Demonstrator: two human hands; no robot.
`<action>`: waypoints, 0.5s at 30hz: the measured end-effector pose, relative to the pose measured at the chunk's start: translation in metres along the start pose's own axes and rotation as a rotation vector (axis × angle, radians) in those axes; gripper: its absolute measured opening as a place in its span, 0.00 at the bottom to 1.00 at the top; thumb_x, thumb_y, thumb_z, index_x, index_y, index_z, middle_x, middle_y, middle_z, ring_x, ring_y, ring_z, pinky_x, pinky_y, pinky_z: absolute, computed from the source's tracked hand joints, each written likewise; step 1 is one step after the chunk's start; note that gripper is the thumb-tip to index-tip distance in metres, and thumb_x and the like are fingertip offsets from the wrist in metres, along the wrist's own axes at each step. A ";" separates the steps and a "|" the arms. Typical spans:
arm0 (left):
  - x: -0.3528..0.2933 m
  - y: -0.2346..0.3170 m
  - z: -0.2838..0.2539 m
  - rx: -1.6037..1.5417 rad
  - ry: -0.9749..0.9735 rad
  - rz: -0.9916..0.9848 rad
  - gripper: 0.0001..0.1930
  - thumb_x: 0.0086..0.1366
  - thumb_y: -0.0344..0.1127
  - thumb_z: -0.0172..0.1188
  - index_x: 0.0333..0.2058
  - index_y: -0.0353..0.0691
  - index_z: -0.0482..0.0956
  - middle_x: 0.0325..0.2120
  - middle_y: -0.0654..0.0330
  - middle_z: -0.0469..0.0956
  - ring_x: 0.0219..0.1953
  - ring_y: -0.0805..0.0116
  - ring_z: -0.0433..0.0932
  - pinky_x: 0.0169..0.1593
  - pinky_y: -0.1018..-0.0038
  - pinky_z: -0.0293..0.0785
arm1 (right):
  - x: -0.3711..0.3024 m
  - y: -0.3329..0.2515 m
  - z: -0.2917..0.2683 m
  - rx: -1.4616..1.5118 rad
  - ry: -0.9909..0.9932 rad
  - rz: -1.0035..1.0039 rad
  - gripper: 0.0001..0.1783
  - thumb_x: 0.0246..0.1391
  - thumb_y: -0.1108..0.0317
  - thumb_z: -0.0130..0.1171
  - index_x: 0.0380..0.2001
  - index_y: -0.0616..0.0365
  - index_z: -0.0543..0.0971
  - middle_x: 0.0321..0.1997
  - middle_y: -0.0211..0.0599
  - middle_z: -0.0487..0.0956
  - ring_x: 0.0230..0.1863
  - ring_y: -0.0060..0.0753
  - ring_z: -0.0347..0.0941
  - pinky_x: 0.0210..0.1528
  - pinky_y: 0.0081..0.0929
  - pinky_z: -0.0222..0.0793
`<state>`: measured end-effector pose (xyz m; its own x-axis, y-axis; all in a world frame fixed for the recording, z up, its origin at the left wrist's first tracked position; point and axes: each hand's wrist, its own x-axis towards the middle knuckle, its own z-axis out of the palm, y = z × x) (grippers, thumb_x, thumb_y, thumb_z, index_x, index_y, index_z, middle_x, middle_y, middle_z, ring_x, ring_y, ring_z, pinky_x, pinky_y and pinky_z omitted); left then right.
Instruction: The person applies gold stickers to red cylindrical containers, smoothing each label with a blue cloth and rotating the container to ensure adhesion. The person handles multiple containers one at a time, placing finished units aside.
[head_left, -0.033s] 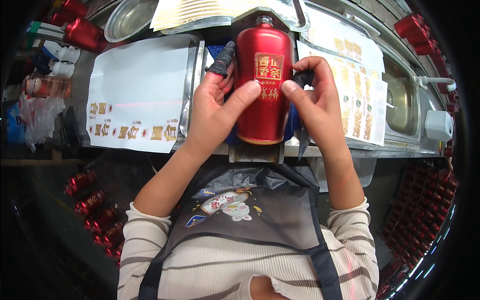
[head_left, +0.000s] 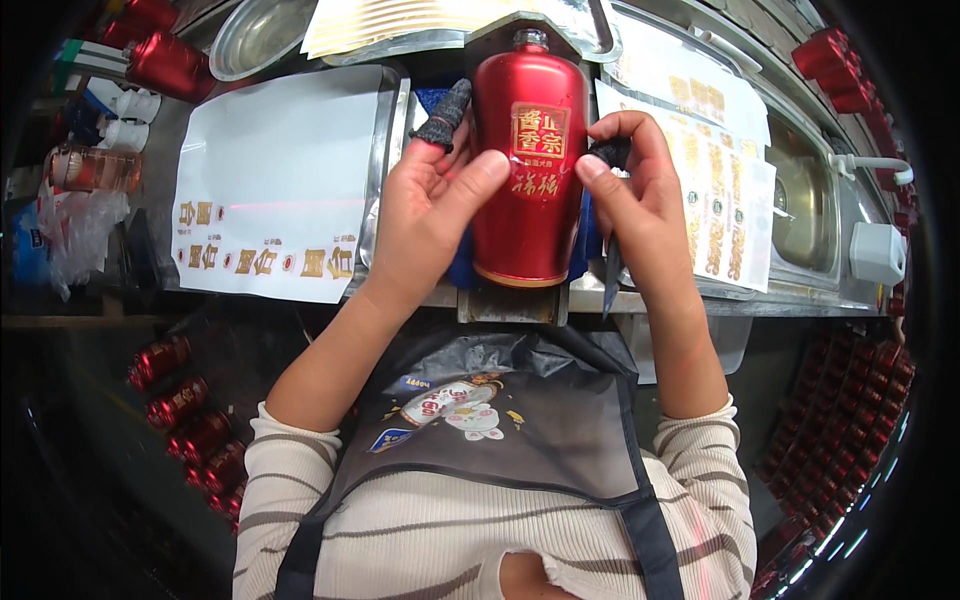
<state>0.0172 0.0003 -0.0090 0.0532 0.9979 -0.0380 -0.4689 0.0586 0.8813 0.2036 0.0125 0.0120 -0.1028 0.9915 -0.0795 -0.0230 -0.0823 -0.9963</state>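
Note:
A red bottle (head_left: 530, 160) with a square gold label lies on a metal holder (head_left: 512, 300) at the bench's front edge, its neck pointing away from me. My left hand (head_left: 435, 210) grips its left side, thumb pressed across the front below the label; a dark knitted cot covers the raised index finger. My right hand (head_left: 640, 200) grips the right side, thumb tip on the bottle beside the gold characters. Its index finger also wears a dark cot. A thin dark tool (head_left: 610, 275) hangs down from that hand.
White sheets of gold stickers lie left (head_left: 270, 180) and right (head_left: 705, 170) of the bottle. A metal bowl (head_left: 260, 35) and red bottles (head_left: 165, 60) stand far left, and more red bottles (head_left: 185, 400) below the bench. A steel basin (head_left: 800, 200) and white box (head_left: 878, 250) are at right.

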 end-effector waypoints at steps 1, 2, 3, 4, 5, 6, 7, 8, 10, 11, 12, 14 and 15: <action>0.001 0.002 -0.003 -0.001 -0.001 -0.025 0.24 0.68 0.31 0.61 0.59 0.27 0.66 0.52 0.52 0.77 0.54 0.72 0.75 0.59 0.75 0.71 | 0.001 -0.001 -0.003 0.018 -0.026 0.022 0.16 0.58 0.70 0.61 0.46 0.61 0.69 0.42 0.29 0.71 0.32 0.11 0.66 0.32 0.12 0.65; 0.003 0.004 -0.006 -0.002 -0.005 -0.048 0.24 0.69 0.31 0.60 0.59 0.27 0.66 0.52 0.52 0.77 0.53 0.73 0.75 0.59 0.75 0.71 | 0.002 -0.002 -0.006 0.036 -0.052 0.043 0.14 0.59 0.71 0.58 0.46 0.61 0.69 0.44 0.30 0.70 0.33 0.11 0.67 0.34 0.11 0.65; 0.003 0.006 -0.004 -0.007 0.001 -0.054 0.23 0.68 0.31 0.61 0.58 0.27 0.68 0.52 0.52 0.77 0.53 0.73 0.76 0.58 0.75 0.72 | 0.002 -0.002 -0.009 0.050 -0.066 0.078 0.14 0.59 0.71 0.58 0.46 0.61 0.69 0.44 0.30 0.70 0.34 0.11 0.67 0.34 0.11 0.66; 0.004 0.007 -0.001 -0.012 0.007 -0.060 0.22 0.68 0.31 0.62 0.56 0.27 0.69 0.51 0.52 0.77 0.52 0.73 0.76 0.57 0.76 0.73 | 0.001 -0.002 -0.005 0.024 -0.046 0.047 0.15 0.58 0.70 0.60 0.46 0.61 0.69 0.43 0.30 0.71 0.32 0.10 0.67 0.32 0.11 0.66; 0.004 0.008 0.001 -0.016 0.012 -0.064 0.22 0.67 0.31 0.63 0.55 0.27 0.70 0.50 0.53 0.78 0.51 0.73 0.77 0.56 0.76 0.73 | 0.000 -0.002 0.000 -0.001 -0.026 0.015 0.16 0.58 0.70 0.62 0.45 0.61 0.69 0.42 0.30 0.71 0.31 0.09 0.68 0.30 0.11 0.66; 0.004 0.005 0.003 0.004 0.026 -0.045 0.21 0.66 0.31 0.64 0.54 0.28 0.70 0.50 0.53 0.78 0.51 0.73 0.77 0.55 0.76 0.74 | 0.000 -0.002 0.004 -0.027 -0.006 -0.016 0.17 0.57 0.69 0.64 0.45 0.61 0.68 0.42 0.31 0.72 0.29 0.08 0.68 0.27 0.10 0.65; 0.005 0.002 0.004 0.023 0.039 -0.025 0.21 0.65 0.32 0.65 0.52 0.28 0.71 0.49 0.53 0.78 0.50 0.73 0.77 0.55 0.76 0.74 | -0.002 -0.004 0.006 -0.082 -0.003 -0.040 0.19 0.56 0.68 0.66 0.44 0.61 0.68 0.42 0.31 0.72 0.27 0.08 0.68 0.26 0.09 0.65; 0.005 -0.001 0.005 0.043 0.049 -0.007 0.20 0.64 0.32 0.66 0.51 0.29 0.72 0.48 0.53 0.79 0.49 0.73 0.78 0.54 0.76 0.75 | -0.003 -0.006 0.008 -0.137 0.004 -0.065 0.20 0.55 0.67 0.68 0.44 0.61 0.68 0.41 0.31 0.72 0.26 0.07 0.68 0.24 0.09 0.64; 0.005 -0.003 0.003 0.066 0.059 0.012 0.19 0.62 0.32 0.69 0.46 0.30 0.72 0.47 0.52 0.79 0.49 0.72 0.78 0.53 0.75 0.76 | 0.000 -0.002 0.010 -0.171 0.021 -0.078 0.25 0.51 0.66 0.72 0.45 0.60 0.68 0.43 0.32 0.72 0.23 0.05 0.64 0.22 0.07 0.59; 0.004 -0.002 0.003 0.066 0.057 0.008 0.18 0.62 0.32 0.69 0.46 0.30 0.72 0.47 0.51 0.79 0.49 0.72 0.78 0.53 0.75 0.76 | 0.001 0.000 0.010 -0.195 0.020 -0.085 0.24 0.52 0.68 0.71 0.45 0.59 0.68 0.43 0.30 0.71 0.23 0.02 0.61 0.22 0.05 0.57; 0.004 -0.002 0.002 0.067 0.055 0.005 0.18 0.62 0.32 0.69 0.45 0.30 0.72 0.47 0.51 0.79 0.50 0.71 0.78 0.53 0.75 0.76 | 0.001 0.000 0.010 -0.218 0.019 -0.092 0.24 0.52 0.70 0.70 0.46 0.58 0.67 0.44 0.28 0.70 0.22 0.00 0.59 0.22 0.04 0.55; 0.004 0.000 0.002 0.104 0.022 -0.011 0.22 0.65 0.28 0.63 0.55 0.29 0.69 0.52 0.52 0.76 0.53 0.70 0.76 0.58 0.73 0.72 | 0.001 -0.001 0.009 -0.222 0.035 -0.079 0.25 0.50 0.66 0.72 0.45 0.60 0.68 0.42 0.31 0.72 0.23 0.05 0.63 0.22 0.07 0.59; 0.004 0.000 0.002 0.124 0.005 -0.019 0.24 0.67 0.27 0.60 0.60 0.29 0.67 0.55 0.52 0.75 0.54 0.70 0.75 0.60 0.72 0.70 | 0.001 -0.002 0.009 -0.222 0.042 -0.074 0.26 0.49 0.64 0.73 0.44 0.61 0.68 0.41 0.33 0.72 0.23 0.07 0.64 0.22 0.08 0.61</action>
<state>0.0191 0.0042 -0.0079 0.0567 0.9968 -0.0570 -0.3549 0.0735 0.9320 0.1942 0.0126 0.0145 -0.0670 0.9978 -0.0028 0.1913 0.0101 -0.9815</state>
